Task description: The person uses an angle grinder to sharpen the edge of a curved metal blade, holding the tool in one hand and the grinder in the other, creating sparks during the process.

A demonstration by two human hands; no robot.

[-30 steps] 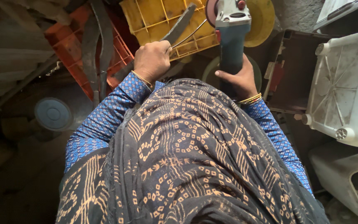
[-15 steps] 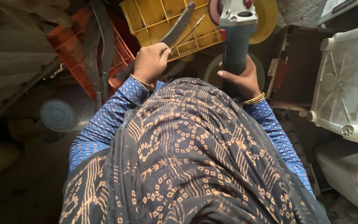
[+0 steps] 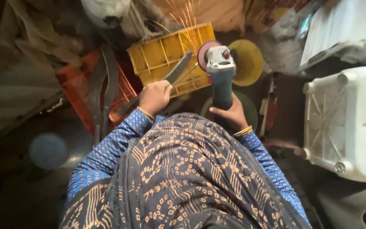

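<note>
Item, work in hand: a flat grey metal blade (image 3: 178, 73), held out in my left hand (image 3: 154, 97), fingers wrapped tight round its near end, the far end raised against the disc (image 3: 204, 53) of an angle grinder (image 3: 220, 74). Item, the grinder: blue-grey body, pale head with a red button, gripped round its barrel by my right hand (image 3: 232, 115), fist closed on it. The two hands stand apart, blade on the left, tool on the right, meeting only where metal touches wheel. Change since half a second ago: sparks (image 3: 187, 21) now fly up and away from the contact, where the earlier views showed none; I judge from this that the wheel has just bitten into the blade's edge and grinding is under way. The view has also tipped up, showing more beyond the tool. Item, surroundings: a yellow plastic crate (image 3: 157, 57) directly behind the blade, an orange crate (image 3: 75, 78) to its left with dark rubber strips across it, a yellow round lid (image 3: 248, 61) behind the grinder, white moulded plastic pieces (image 3: 352, 123) on the right. Patterned cloth and blue sleeves fill the foreground.
</note>
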